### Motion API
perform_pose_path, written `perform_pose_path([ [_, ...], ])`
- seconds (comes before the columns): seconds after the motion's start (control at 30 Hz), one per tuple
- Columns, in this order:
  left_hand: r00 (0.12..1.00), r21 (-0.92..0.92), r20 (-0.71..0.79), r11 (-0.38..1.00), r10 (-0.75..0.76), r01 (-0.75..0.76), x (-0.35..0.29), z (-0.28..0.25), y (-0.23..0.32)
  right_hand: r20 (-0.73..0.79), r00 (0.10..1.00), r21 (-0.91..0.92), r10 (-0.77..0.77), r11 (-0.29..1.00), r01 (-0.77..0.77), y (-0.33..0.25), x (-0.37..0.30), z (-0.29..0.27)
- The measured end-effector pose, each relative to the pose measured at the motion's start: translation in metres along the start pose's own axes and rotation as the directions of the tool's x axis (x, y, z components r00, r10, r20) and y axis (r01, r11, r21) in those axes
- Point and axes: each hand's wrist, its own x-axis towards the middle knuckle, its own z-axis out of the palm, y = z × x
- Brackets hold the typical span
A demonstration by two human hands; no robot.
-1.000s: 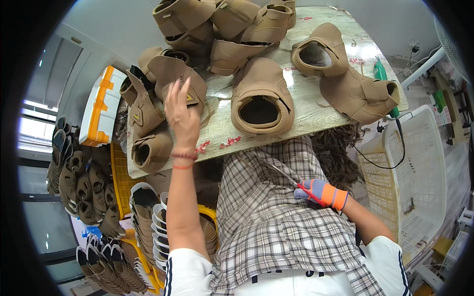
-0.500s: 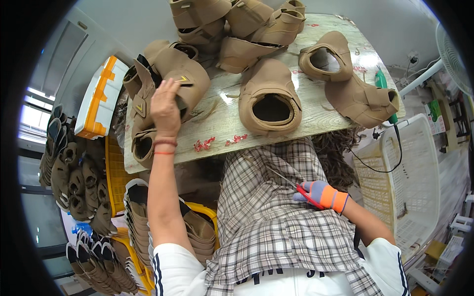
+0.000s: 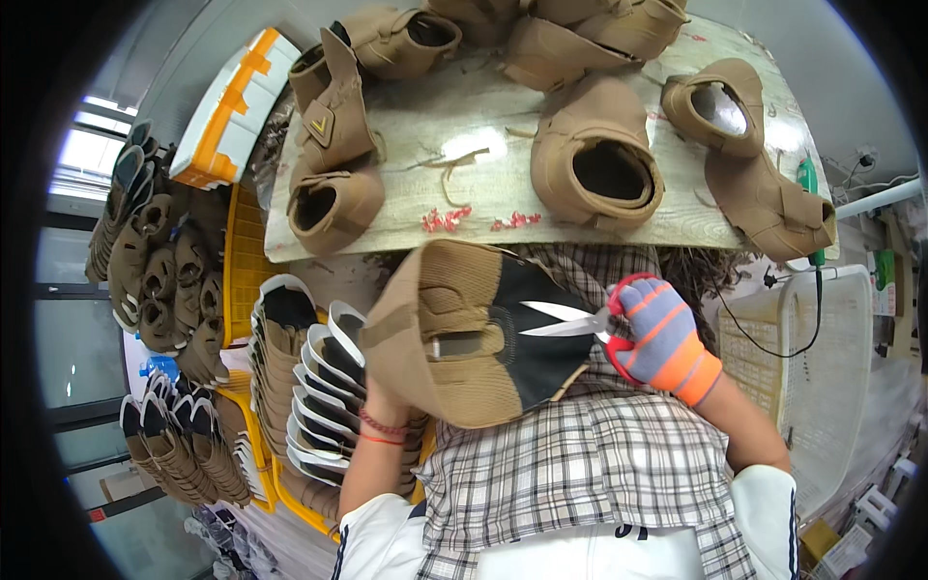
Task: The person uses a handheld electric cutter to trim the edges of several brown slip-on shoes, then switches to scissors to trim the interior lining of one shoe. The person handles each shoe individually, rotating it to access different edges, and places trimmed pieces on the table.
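Observation:
My left hand (image 3: 384,401) grips a tan shoe upper (image 3: 387,333) over my lap, its fingers mostly hidden behind the upper. The upper is turned so its ribbed tan and black lining faces up. In a grey glove with orange stripes, my right hand (image 3: 667,333) is closed round the red handles of a pair of scissors (image 3: 577,327). The scissor blades are spread and lie over the upper's black lining, pointing left. Whether they touch the material I cannot tell.
Several tan uppers (image 3: 594,159) lie on the worn table (image 3: 387,227) ahead, with thin trimmed strips among them. Stacked uppers (image 3: 324,387) fill yellow crates at my left. A white plastic basket (image 3: 822,387) and a green corded tool (image 3: 808,179) are at the right.
My left hand has brought an upper from the table's left side to my lap. My right hand has lifted the scissors, and their blades are now spread. The view has shifted.

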Motion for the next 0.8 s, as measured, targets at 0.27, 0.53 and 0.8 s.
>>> perform_pose_path([
  [0.27,0.904,-0.711,0.237,0.571,-0.356,0.411,-0.021,0.041,-0.045,0.274,0.962,-0.238,-0.007,0.968,0.075,0.027,0.005,0.042],
  [0.53,0.83,-0.758,0.183,0.462,-0.527,0.461,-0.019,0.054,-0.025,0.315,0.947,-0.304,0.063,0.952,0.038,0.031,-0.001,0.05],
  [0.8,0.896,-0.566,0.305,0.695,-0.323,0.444,-0.02,0.031,-0.082,0.208,0.978,-0.217,0.004,0.975,0.042,0.024,0.005,0.049],
])
